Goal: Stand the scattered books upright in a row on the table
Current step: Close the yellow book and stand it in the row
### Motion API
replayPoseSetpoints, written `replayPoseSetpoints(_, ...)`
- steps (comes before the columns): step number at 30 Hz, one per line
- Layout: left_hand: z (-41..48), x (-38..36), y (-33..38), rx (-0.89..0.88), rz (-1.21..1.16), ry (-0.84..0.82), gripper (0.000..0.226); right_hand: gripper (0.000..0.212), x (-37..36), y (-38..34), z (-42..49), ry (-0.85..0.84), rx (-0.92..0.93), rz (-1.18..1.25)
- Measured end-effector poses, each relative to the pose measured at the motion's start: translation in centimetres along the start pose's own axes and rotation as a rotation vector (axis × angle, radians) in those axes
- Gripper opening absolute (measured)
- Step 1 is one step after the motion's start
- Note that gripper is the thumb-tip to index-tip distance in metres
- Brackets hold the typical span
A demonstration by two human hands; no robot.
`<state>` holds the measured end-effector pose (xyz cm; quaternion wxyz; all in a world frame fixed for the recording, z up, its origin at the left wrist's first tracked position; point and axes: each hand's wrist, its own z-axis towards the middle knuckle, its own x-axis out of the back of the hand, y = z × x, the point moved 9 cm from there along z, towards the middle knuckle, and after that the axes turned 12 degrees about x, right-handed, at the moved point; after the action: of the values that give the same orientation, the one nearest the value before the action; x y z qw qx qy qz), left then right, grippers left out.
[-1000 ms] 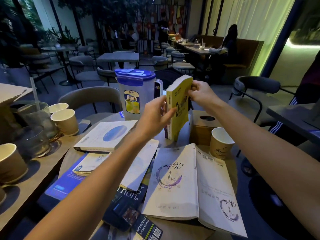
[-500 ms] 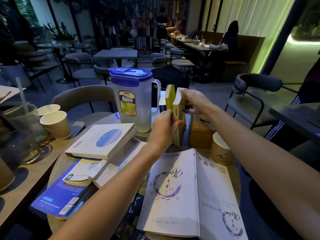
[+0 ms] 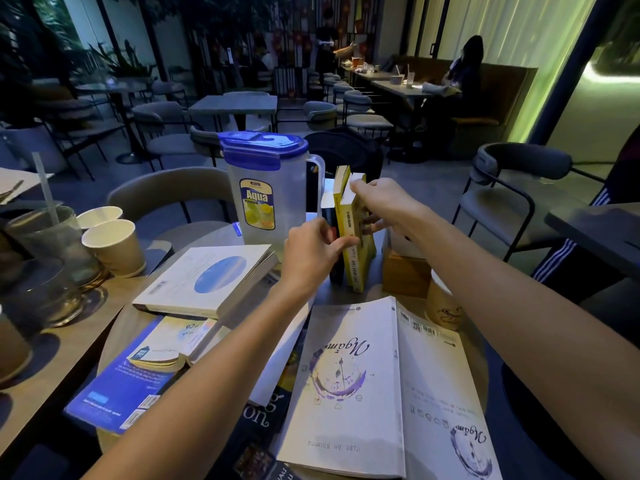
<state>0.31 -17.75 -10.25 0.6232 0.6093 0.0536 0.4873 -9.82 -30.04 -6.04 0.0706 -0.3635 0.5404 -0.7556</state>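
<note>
Most of the job is still ahead of us, we judge: on the round table (image 3: pixel 114 327) an open white book (image 3: pixel 374 386) lies flat at the near edge, with a white-and-blue book (image 3: pixel 207 282) and others piled toward the left edge. At the far edge, beside the jug (image 3: pixel 270 195), two yellow books (image 3: pixel 351 230) stand upright, our left hand (image 3: pixel 311 251) and right hand (image 3: pixel 381 206) clamped on them.

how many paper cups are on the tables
3 clearly: two side by side at left, one cup behind the other cup, and a printed cup right of the open book, partly behind the forearm. Brown shapes at far left are unclear.
</note>
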Motion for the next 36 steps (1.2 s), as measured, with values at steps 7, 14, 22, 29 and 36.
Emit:
replayPoseSetpoints(7, -0.2, 0.4, 0.6, 0.019, -0.048, 0.007, 0.071, 0.038, -0.2, -1.1, -0.1, -0.045, 0.044, -0.058)
replayPoseSetpoints(14, -0.1, 1.2, 3.1, -0.146, 0.060, 0.025, 0.060, 0.037, -0.4, -1.9, 0.2, -0.050, 0.093, -0.142)
replayPoseSetpoints(22, 0.4, 1.8, 3.3, -0.176, 0.127, 0.070, 0.058, 0.044, -0.8, -1.5, 0.6, -0.058, 0.068, -0.083)
replayPoseSetpoints(29, 0.5, 2.9, 2.6, -0.148, 0.168, 0.079, 0.050, 0.048, 0.0, -0.9, 0.2, 0.004, 0.050, -0.065)
replayPoseSetpoints(36, -0.4, 5.8, 2.6, -0.140, 0.254, 0.050, 0.036, 0.029, 2.1, -4.5, -1.7, 0.163, 0.227, -0.199)
